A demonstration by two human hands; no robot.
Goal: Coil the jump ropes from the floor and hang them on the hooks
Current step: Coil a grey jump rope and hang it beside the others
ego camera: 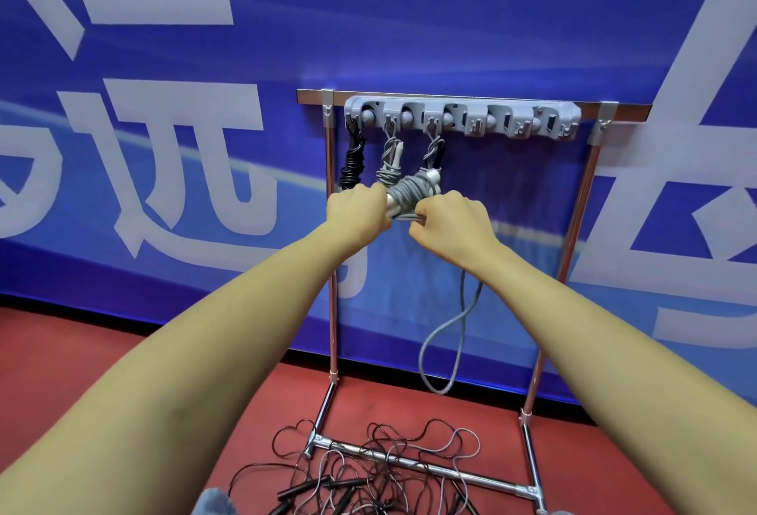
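L hand (360,209) grips grey rope coil (409,191) below hook rail (463,117); R hand (446,224) pinches its loose tail (444,350) — slack wrap could unravel, tail snagging floor ropes (385,469).

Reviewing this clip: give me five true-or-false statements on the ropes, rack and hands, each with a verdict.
1. Three coiled ropes hang on the grey plastic hook rail. True.
2. The leftmost hung rope is grey. False: it is black.
3. Both the left hand and right hand hold the grey rope bundle. True.
4. That bundle is fully wound. False: a long grey loop dangles below it.
5. The red floor holds no ropes. False: a tangle of thin ropes lies by the chrome rack's base.
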